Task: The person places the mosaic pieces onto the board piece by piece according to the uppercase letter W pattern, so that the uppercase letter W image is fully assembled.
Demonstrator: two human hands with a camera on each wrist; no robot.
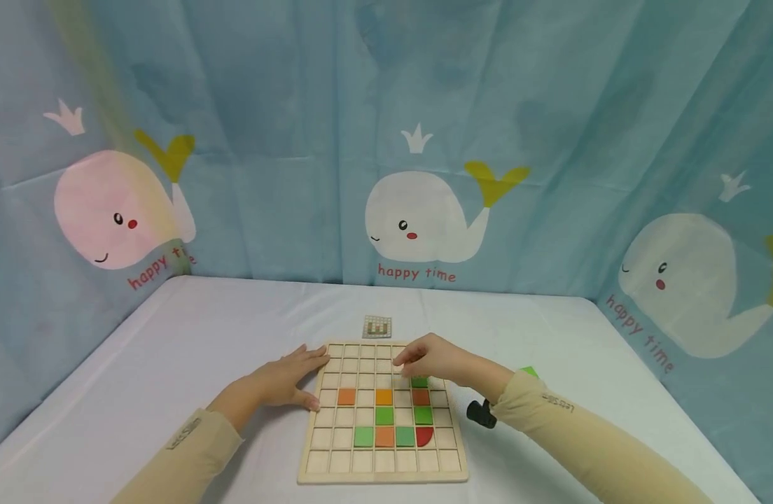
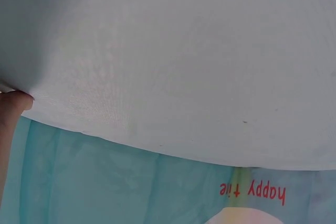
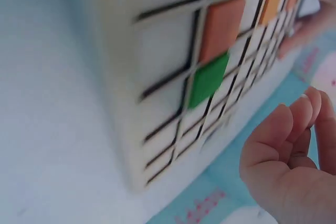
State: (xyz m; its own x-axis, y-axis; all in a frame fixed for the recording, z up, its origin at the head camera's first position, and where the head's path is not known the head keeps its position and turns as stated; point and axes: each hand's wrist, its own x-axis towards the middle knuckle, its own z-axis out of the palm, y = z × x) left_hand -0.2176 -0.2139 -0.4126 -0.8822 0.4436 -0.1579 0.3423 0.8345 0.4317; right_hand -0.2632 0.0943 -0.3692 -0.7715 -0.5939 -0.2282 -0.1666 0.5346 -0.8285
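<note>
A wooden grid board [image 1: 336, 476] lies on the table, with square tiles in several cells, among them an orange tile [image 1: 346, 397], a yellow-orange tile [image 1: 384, 397] and green tiles. One red piece [image 1: 425, 437] has a rounded edge. Spread along the board's left rim, my left hand [image 1: 286, 378] touches it with fingertips and thumb. Over the upper right cells hovers my right hand [image 1: 433, 358], its fingers loosely bent beside the thumb, just above a green tile [image 1: 419, 382]. No piece shows between those fingers in the right wrist view.
A small card with a grid pattern [image 1: 377, 327] lies beyond the board's far edge. Right of the board is a black object [image 1: 481, 414], partly behind the right sleeve. A bright green piece [image 1: 528, 371] peeks out past that forearm. A whale-print curtain [image 1: 267, 210] hangs behind the table.
</note>
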